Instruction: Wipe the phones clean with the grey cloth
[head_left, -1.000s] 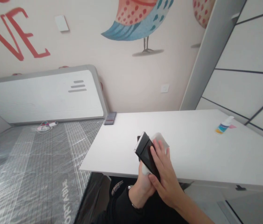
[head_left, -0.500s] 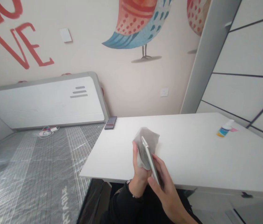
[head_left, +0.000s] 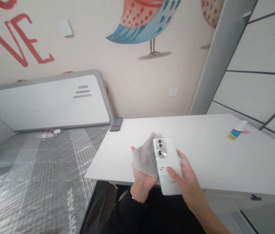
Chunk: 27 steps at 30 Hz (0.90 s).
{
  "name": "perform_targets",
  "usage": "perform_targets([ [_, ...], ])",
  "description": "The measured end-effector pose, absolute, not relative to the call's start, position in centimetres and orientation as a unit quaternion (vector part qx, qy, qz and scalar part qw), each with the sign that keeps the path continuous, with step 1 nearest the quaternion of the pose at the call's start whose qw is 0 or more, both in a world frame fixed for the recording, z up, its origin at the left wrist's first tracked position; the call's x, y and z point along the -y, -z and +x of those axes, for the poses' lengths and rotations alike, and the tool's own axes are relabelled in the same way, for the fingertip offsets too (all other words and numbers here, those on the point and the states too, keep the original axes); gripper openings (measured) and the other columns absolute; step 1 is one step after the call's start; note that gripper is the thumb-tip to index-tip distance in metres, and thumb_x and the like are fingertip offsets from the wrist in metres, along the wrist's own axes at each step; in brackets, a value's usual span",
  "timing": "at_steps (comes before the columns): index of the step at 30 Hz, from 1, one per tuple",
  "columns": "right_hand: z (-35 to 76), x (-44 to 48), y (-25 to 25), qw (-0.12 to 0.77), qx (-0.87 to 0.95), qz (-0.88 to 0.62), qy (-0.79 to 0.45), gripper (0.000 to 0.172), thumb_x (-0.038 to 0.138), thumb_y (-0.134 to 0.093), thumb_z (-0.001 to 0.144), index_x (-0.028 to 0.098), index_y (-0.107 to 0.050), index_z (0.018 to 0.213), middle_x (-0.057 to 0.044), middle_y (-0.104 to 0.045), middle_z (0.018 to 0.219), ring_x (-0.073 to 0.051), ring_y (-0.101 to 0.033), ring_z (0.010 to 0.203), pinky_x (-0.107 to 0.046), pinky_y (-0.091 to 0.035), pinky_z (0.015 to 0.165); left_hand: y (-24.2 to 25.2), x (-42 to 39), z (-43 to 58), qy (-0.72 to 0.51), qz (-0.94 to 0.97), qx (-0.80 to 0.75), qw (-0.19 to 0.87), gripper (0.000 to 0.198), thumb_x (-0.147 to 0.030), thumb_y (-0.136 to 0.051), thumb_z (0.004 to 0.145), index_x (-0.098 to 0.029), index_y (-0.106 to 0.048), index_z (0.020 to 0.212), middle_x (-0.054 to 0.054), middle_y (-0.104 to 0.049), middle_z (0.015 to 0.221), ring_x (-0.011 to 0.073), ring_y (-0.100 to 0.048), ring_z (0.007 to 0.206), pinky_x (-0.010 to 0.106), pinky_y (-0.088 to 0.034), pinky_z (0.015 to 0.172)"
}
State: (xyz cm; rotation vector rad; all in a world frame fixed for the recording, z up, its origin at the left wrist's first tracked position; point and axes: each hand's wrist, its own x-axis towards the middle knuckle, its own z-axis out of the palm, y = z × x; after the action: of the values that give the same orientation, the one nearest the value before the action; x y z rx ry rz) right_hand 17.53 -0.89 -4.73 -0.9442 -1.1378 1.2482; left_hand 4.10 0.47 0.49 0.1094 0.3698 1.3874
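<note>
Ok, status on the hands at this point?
Left hand cupping grey cloth; right hand holding white smartphone, camera side up; small bottle far right on desk.

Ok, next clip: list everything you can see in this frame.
smartphone: 1, white, in right hand, cameras up
cloth: 1, grey, over left hand
desk: 1, white, beneath the hands
bottle: 1, white and blue, desk's far right
blurred object: 1, dark, desk's far left corner
mattress: 1, grey, plastic-wrapped, left of desk
cable: 1, white, on mattress
panel: 1, white and grey, against wall
bird mural: 1, multicoloured, on wall
left hand: 1, holding cloth
right hand: 1, holding smartphone
</note>
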Motion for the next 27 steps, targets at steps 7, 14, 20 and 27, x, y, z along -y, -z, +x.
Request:
perform_targets([
  [7, 16.5, 0.5, 5.3, 0.535, 0.650, -0.476, -0.254, 0.054, 0.045, -0.063, 0.096, 0.028, -0.052, 0.146, -0.013, -0.056, 0.144, -0.034, -0.054, 0.137, -0.057, -0.046, 0.115, 1.3, -1.0, 4.7, -0.604, 0.062, -0.180, 0.773, 0.072, -0.071, -0.030, 0.101, -0.019, -0.080, 0.098, 0.011, -0.078, 0.121, 0.0367, -0.057, 0.138, 0.049, -0.037, 0.122],
  [14, 15.4, 0.8, 5.4, 0.515, 0.694, -0.488, -0.124, 0.058, 0.046, -0.054, 0.101, 0.033, -0.043, 0.157, -0.012, -0.024, 0.170, -0.041, -0.038, 0.147, -0.069, -0.039, 0.115, 1.8, -0.2, 5.7, -0.583, 0.086, -0.163, 0.792, 0.084, -0.077, -0.025, 0.098, -0.015, -0.065, 0.137, 0.015, -0.059, 0.152, 0.0381, -0.043, 0.150, 0.052, -0.028, 0.127],
  [20, 15.7, -0.9, 5.2, 0.519, 0.696, -0.424, -0.256, 0.067, 0.045, -0.042, 0.107, 0.034, -0.016, 0.167, -0.002, -0.010, 0.178, -0.030, -0.009, 0.163, -0.062, -0.011, 0.130, 3.3, 0.5, 8.4, -0.639, 0.154, -0.147, 0.739, 0.077, -0.067, -0.020, 0.102, -0.018, -0.060, 0.146, 0.008, -0.053, 0.159, 0.0268, -0.035, 0.156, 0.038, -0.031, 0.128],
  [27, 14.4, 3.4, 6.2, 0.548, 0.601, -0.335, -0.475, 0.062, 0.045, -0.034, 0.109, 0.038, -0.012, 0.167, 0.008, -0.007, 0.177, -0.016, -0.003, 0.163, -0.045, -0.004, 0.133, 4.1, 0.1, 7.7, -0.614, 0.268, -0.283, 0.686, 0.087, -0.088, -0.041, 0.083, -0.028, -0.065, 0.141, 0.003, -0.043, 0.166, 0.0249, -0.022, 0.161, 0.037, -0.017, 0.131],
])
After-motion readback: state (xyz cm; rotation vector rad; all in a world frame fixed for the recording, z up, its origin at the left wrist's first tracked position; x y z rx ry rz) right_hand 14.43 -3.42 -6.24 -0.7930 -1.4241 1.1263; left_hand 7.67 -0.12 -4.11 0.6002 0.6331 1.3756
